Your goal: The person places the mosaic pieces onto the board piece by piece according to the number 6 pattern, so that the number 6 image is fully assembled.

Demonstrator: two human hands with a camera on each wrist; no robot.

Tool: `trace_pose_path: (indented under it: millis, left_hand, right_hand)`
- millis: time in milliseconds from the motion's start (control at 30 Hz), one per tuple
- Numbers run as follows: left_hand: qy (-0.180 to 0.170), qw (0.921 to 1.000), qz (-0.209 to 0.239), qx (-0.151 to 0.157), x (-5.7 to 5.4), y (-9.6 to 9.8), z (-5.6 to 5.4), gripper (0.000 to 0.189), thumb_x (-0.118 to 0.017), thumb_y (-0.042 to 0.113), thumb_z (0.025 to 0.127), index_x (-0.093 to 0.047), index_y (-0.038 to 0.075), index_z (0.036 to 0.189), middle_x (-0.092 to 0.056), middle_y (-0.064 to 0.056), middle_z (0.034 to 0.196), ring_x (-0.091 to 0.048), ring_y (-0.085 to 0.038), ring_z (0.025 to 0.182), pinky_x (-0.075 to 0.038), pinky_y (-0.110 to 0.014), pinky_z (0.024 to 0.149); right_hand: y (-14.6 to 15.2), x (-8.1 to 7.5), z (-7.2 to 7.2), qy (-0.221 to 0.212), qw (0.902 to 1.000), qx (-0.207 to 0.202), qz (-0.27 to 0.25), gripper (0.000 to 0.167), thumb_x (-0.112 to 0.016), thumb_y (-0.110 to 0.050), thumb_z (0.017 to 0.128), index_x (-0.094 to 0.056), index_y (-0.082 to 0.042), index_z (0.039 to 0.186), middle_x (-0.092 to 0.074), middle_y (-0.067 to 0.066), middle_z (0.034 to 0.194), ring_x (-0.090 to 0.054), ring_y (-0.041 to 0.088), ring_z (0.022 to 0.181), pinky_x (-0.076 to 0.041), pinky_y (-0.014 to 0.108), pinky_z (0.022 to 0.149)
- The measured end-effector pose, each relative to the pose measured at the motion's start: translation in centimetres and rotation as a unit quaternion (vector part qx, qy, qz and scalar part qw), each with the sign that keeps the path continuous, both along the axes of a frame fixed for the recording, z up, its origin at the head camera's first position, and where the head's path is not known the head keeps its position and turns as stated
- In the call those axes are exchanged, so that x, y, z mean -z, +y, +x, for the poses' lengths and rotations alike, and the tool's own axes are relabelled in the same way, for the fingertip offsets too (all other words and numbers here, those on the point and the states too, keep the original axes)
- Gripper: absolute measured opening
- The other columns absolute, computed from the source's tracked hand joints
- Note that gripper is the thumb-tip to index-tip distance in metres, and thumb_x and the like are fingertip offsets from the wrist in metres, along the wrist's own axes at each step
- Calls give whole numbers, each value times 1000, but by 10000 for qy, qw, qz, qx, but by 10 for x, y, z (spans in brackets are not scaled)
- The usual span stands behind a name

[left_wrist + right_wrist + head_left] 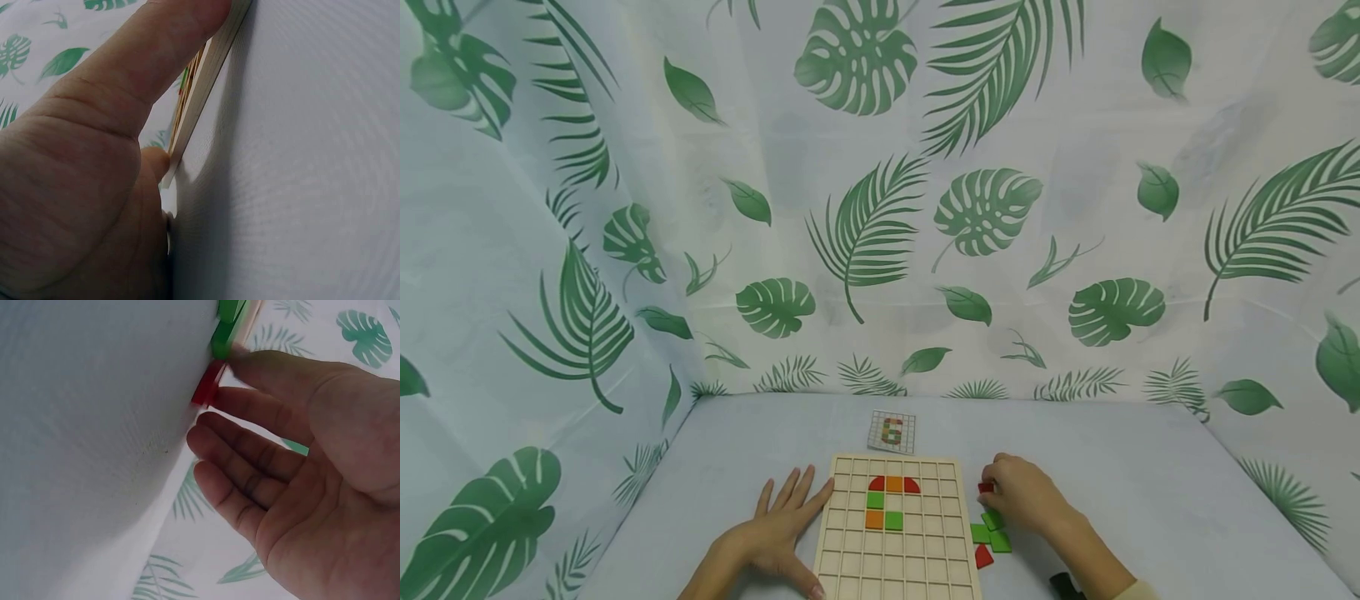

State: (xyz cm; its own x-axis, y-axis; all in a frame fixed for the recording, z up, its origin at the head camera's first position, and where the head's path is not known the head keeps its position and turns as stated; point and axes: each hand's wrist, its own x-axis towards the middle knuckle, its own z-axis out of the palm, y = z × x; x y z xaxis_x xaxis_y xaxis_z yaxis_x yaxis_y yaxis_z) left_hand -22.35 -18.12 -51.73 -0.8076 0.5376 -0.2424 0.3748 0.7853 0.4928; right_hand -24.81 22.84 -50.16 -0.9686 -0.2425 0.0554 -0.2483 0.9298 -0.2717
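A light wooden grid board (857, 567) lies on the table, with red, orange and green tiles in its upper cells. My left hand (778, 525) is spread beside it, the index fingertip and thumb touching its left edge. In the left wrist view the thumb (119, 81) lies along the board's side (203, 94). To the right of the board, my right hand (1026, 492) pinches a red tile (208, 384) between thumb and index finger, close over the table. Its other fingers are loosely bent. Several green tiles (1000, 542) and a red rounded tile (983, 557) lie just below that hand.
Behind the board lies a small card (906, 442) printed with a grid and a coloured pattern. A black object (1066, 585) sits beside the right forearm. Leaf-patterned cloth (880, 350) walls the table at the back and sides.
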Motion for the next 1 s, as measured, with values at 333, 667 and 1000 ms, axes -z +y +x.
trace_pose_path:
  millis: [333, 667, 1000]
  left_hand:
    - [25, 10000, -53, -57, -2, 2, 1, 142, -90, 71, 60, -11, 26, 169, 7, -20, 175, 12, -46, 160, 13, -76, 119]
    - [31, 10000, -52, -51, -1, 2, 1, 142, -90, 72, 60, -12, 26, 169, 7, -20, 175, 12, -46, 160, 13, -75, 119]
    - [-33, 10000, -29, -37, 0, 1, 0, 141, -91, 70, 61, -10, 26, 169, 8, -20, 175, 13, -46, 160, 13, -75, 119]
  right_hand:
    - [0, -1, 1, 71, 9997, -236, -68, 16, -87, -13, 82, -71, -15, 82, -56, -5, 78, -48, 11, 70, -44, 28, 62]
    - [3, -6, 0, 359, 9957, -532, -661, 14, -85, -10, 81, -77, -9, 92, -61, -5, 88, -53, 9, 74, -49, 21, 62]
    - [4, -13, 0, 34, 9724, -1096, -2061, 26, -78, 5, 83, -78, -8, 106, -72, -4, 101, -67, 6, 84, -58, 21, 72]
